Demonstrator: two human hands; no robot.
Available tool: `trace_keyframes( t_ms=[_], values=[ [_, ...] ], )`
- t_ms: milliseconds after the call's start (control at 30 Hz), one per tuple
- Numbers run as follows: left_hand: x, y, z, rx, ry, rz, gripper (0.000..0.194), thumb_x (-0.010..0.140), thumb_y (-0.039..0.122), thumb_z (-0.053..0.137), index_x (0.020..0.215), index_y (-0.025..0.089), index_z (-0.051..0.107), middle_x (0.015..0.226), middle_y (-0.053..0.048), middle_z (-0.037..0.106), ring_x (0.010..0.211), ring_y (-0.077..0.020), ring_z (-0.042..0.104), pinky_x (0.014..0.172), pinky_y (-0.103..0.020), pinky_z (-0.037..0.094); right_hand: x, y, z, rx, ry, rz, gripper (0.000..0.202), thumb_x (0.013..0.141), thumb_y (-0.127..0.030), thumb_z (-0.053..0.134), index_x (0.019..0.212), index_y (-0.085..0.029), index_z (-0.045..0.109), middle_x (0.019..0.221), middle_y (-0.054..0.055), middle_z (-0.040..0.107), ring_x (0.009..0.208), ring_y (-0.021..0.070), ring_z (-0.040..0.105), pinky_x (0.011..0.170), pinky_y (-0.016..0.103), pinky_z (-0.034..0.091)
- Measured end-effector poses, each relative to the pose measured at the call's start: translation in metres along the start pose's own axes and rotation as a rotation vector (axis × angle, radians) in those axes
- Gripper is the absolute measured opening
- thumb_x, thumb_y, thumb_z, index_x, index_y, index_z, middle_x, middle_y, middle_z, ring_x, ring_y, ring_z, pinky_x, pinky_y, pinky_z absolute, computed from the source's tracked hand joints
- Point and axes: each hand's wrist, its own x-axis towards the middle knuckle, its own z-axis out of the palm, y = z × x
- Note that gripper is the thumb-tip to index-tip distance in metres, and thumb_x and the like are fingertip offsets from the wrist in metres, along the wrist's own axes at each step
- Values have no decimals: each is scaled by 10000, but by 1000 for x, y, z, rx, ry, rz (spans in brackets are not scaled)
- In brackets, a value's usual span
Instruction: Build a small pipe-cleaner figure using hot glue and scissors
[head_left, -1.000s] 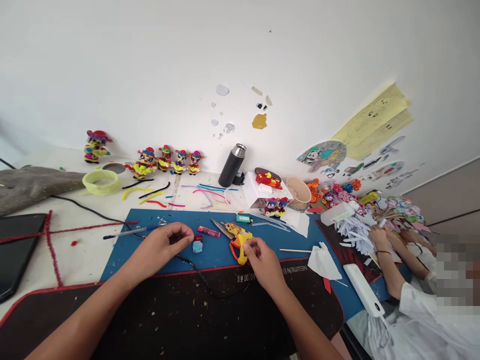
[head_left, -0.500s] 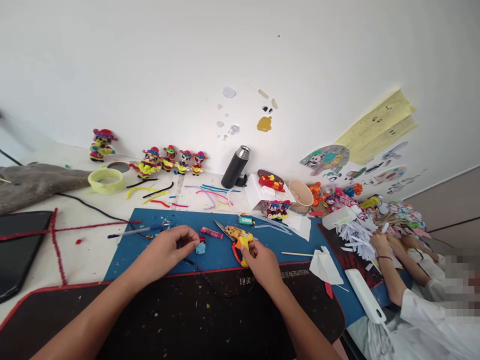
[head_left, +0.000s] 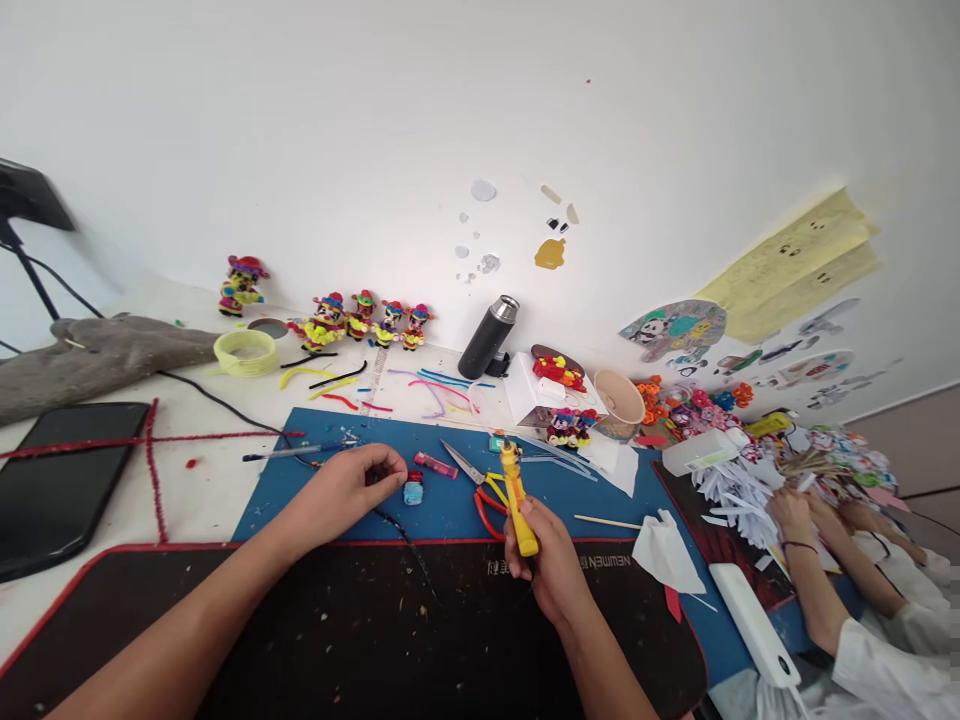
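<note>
"In the head view, what have the two hands got?"

"Take the scissors (head_left: 471, 470) as the landmark. Just right of them, the right hand (head_left: 551, 560) is wrapped around a yellow glue gun (head_left: 517, 500), nozzle pointing up and away. To their left, the left hand (head_left: 360, 490) has thumb and forefinger pinched narrow on a small red-and-blue piece (head_left: 413, 490)."

"What lies closest?"

"Between that piece and the scissors is a pink lighter (head_left: 435, 466). The scissors rest on a blue mat (head_left: 450, 515), their red and yellow handles partly behind the glue gun. Nearer the person than the scissors is a black mat (head_left: 360, 620) dotted with scraps."

"And further out?"

"Beyond the scissors, toward the wall, a black thermos (head_left: 487, 338) stands on the desk (head_left: 187, 490). Far left of the scissors and beyond them are colourful figurines (head_left: 390, 328) and a pale yellow tape roll (head_left: 245, 366). Right of the scissors lies a crumpled white tissue (head_left: 667, 552)."

"Anyone else?"

"Well to the right of the scissors, a co-worker's hand (head_left: 791, 520) is beside white paper strips (head_left: 739, 500). I can't tell whether it holds anything."
</note>
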Motion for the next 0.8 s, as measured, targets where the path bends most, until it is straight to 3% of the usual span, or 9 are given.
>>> trace_keyframes(
  t_ms=[333,467,800],
  values=[
    [1,-4,1,18,-8,-9,320,949,516,539,906,247,707,928,-25,774,879,-259,684,754,-338,484,-13,3,19,368,-328,83,378,915,-527,761,896,-187,596,597,-74,535,332,21,298,370,186,186],
    [2,-4,0,29,8,-3,318,940,510,544,899,245,715,908,-22,780,837,-249,681,738,-334,490,-15,7,21,350,-354,90,352,915,-498,764,1000,-184,630,615,-61,576,332,37,340,352,184,178],
    [3,-4,4,52,30,-11,335,931,529,544,888,246,718,871,-16,785,761,-232,669,688,-320,487,-12,7,31,354,-410,93,447,926,-608,735,856,-183,617,546,-62,518,330,43,356,339,171,209]
  ],
)
